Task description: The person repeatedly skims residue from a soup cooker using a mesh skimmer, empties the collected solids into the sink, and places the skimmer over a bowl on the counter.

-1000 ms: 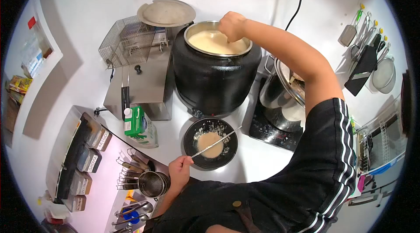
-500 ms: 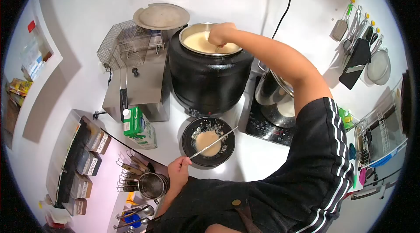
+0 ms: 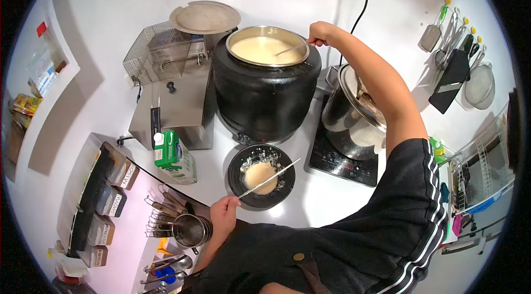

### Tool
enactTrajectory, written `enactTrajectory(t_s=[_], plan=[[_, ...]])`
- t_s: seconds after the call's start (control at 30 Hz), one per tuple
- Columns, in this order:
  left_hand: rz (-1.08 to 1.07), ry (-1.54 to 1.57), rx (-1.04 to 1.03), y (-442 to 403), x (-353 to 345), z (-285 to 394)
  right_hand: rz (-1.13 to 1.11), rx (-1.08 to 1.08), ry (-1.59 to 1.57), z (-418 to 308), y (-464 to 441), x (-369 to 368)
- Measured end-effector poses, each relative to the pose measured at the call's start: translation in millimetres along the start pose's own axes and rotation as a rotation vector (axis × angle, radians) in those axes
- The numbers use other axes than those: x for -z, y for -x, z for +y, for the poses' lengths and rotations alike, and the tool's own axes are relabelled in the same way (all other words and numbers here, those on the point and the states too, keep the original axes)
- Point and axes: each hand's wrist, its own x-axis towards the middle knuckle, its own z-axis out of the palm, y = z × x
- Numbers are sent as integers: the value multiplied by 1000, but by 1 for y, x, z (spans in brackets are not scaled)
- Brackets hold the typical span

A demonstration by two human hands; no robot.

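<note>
My left hand (image 3: 223, 212) is closed round one end of a thin metal rod (image 3: 270, 177), perhaps a chopstick. The rod slants across a black bowl (image 3: 234, 182) holding a pale, creamy liquid (image 3: 260, 178) with white bits round its inner wall. At the right rim of a big black soup warmer (image 3: 260, 100), my right hand (image 3: 319, 34) grips the handle of a metal utensil (image 3: 292, 49). Its lower end is sunk in the cream-coloured soup (image 3: 254, 47), so its head is hidden. The warmer's metal inner pot (image 3: 296, 31) stands uncovered.
Right of the warmer, a steel pot (image 3: 337, 114) sits on a black induction cooker (image 3: 343, 168). At left are a green-and-white carton (image 3: 174, 157), a steel fryer (image 3: 177, 111) with a wire basket (image 3: 152, 53), and several strainers (image 3: 191, 230). Utensils (image 3: 456, 67) hang on the right wall.
My right hand has moved right and up, from over the soup to the pot's right rim, exposing the utensil's handle. My left hand still holds the rod over the bowl.
</note>
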Motion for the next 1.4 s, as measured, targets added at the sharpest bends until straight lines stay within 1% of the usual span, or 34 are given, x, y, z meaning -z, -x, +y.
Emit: enactTrajectory(t_s=[0.07, 0.17, 0.23, 0.3, 0.37, 0.53, 0.63, 0.7, 0.8, 0.93, 1.1, 1.17, 1.23, 1.4], plan=[[-32, 48, -10, -2, -3, 2, 17, 5, -41, 12, -6, 1], [-35, 15, -29, -3, -4, 11, 33, 0, -98, 19, -5, 1], [-34, 19, -15, -3, -4, 7, 31, -11, -112, 19, -1, 2], [-33, 25, -2, -3, -4, 1, 28, -44, -199, 20, 2, 2], [-8, 78, -8, -3, -5, -2, 15, -39, -189, 22, 2, 3], [-6, 52, -23, -3, -4, -5, -6, -72, -218, 21, 11, 2], [-16, 41, -5, -3, -3, -2, -33, -93, -287, 25, 11, 2], [-30, 17, 19, -3, -2, -1, 14, -146, -402, 28, 11, -1], [-18, 59, 5, -3, -3, -3, 9, -115, -399, 32, 14, 2], [-20, 70, -15, -2, -3, 1, 19, -136, -397, 33, 18, 8], [-30, 50, -9, -1, -3, 2, 43, -82, -211, 39, 24, 17], [-24, 83, 0, -1, -4, -1, 36, -69, -203, 38, 35, 21], [-21, 95, -11, -1, -4, -2, 65, -184, -230, 27, 55, 21], [-43, 86, -19, -1, -5, 0, 56, -191, -226, 36, 50, 25]])
